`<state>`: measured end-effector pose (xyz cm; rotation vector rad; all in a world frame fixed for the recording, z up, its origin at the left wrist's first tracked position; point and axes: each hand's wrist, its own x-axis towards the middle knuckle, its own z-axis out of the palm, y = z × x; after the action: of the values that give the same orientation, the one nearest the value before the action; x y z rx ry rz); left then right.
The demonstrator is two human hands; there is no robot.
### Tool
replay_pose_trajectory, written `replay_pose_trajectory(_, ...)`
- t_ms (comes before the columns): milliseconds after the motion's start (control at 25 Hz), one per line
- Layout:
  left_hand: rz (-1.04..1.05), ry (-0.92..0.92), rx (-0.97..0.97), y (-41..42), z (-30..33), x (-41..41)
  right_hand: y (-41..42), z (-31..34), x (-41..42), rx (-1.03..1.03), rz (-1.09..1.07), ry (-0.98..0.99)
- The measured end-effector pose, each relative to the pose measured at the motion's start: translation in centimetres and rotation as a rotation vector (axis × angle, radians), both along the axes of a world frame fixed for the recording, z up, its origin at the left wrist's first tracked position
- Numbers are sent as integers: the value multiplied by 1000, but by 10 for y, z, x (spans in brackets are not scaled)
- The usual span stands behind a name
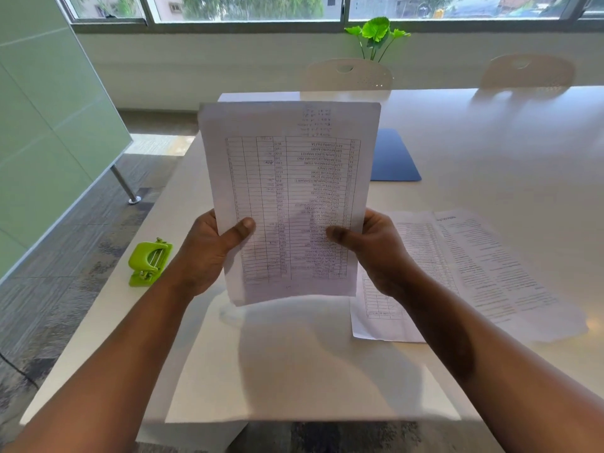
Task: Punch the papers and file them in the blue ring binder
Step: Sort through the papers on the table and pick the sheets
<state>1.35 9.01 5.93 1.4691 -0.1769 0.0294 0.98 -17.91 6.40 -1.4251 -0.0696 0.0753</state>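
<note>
- Right now I have a stack of papers (289, 197) held upright above the surface (490, 152), both hands at its lower part: the left hand (209, 253) grips the left edge with the thumb across the front, and the right hand (376, 250) grips the right edge the same way.
- I judge this to be the squaring-up step before punching; nothing is filed yet.
- The green hole punch (148, 261) sits left of the stack, near the surface's left edge, untouched.
- The blue ring binder (394, 158) lies beyond the stack and to its right, partly hidden; it looks closed, though I can't be sure from here.
- More loose sheets (457, 273) lie flat to the right of the stack.
- Next I'd tap the edges even, then carry the stack left to the punch and feed one edge squarely into its slot.
</note>
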Motion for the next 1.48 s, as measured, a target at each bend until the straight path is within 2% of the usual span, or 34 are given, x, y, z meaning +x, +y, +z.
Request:
replay_pose_trajectory(120, 0, 13, 63, 0, 4, 3, -4, 3, -1, -12, 30, 33)
replay_pose_trajectory(280, 69, 159, 83, -18, -13, 3, -26, -5, -6, -214, 6, 95)
replay_pose_trajectory(360, 60, 262, 92, -27, -28, 2, -44, -14, -7, -413, -88, 100)
replay_pose_trajectory(520, 21, 445, -15, -45, -48, 5, -83, -22, -7, -857, -289, 101)
replay_pose_trajectory(640, -7, 496, 1, -66, -45, 10, -118, -26, -7, -1158, -354, 180)
replay_pose_trajectory(720, -2, 515, 61, -78, -44, 14, -138, -31, -7, -1266, -353, 269)
replay_pose_trajectory(880, 1, 560, 206, -96, -51, 18, -154, -41, -7, -1365, -295, 349)
replay_pose_trajectory(1040, 37, 559, 255, -105, -53, 19, -153, -35, -5, -1392, -248, 375)
replay_pose_trajectory(1280, 80, 565, 238, -110, -49, 14, -154, -26, -3, -1311, -249, 436)
replay_pose_trajectory(1480, 81, 557, 256, -109, -49, 13, -159, -31, -2, -1125, -296, 463)
